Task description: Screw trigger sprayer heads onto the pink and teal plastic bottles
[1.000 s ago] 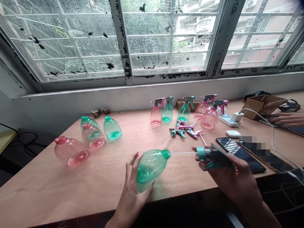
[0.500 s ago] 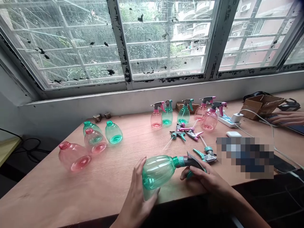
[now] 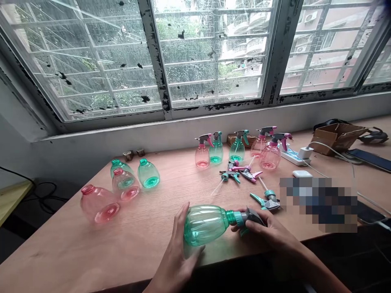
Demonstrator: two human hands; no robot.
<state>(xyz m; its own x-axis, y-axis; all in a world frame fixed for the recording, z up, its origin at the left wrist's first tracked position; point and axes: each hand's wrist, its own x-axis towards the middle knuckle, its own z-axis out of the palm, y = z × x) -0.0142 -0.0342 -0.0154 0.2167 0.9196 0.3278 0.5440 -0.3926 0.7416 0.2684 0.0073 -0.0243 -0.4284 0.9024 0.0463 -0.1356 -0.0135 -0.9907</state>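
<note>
My left hand (image 3: 183, 244) is wrapped round the base of a clear green spray bottle (image 3: 206, 224), which lies on its side above the table's front edge. At the bottle's neck, my right hand (image 3: 265, 228) grips a grey and green spray head (image 3: 244, 217). The head's collar sits against the bottle's threaded neck; whether it is screwed tight I cannot tell. Just beyond my right hand lies a loose green and grey spray head (image 3: 269, 200). Farther back are another green spray head (image 3: 230, 176) and pink ones (image 3: 249, 174).
Headless green bottles (image 3: 148, 174) and pink bottles (image 3: 100, 205) stand at the left. Several bottles with heads, including a pink one (image 3: 270, 155), line the back. To the right are a power strip (image 3: 295, 154), a cardboard box (image 3: 332, 138), cables and a blurred patch.
The spray head has turned about the bottle's neck in my right hand. Another person's hand at the far right has gone out of view. The camera view has shifted slightly.
</note>
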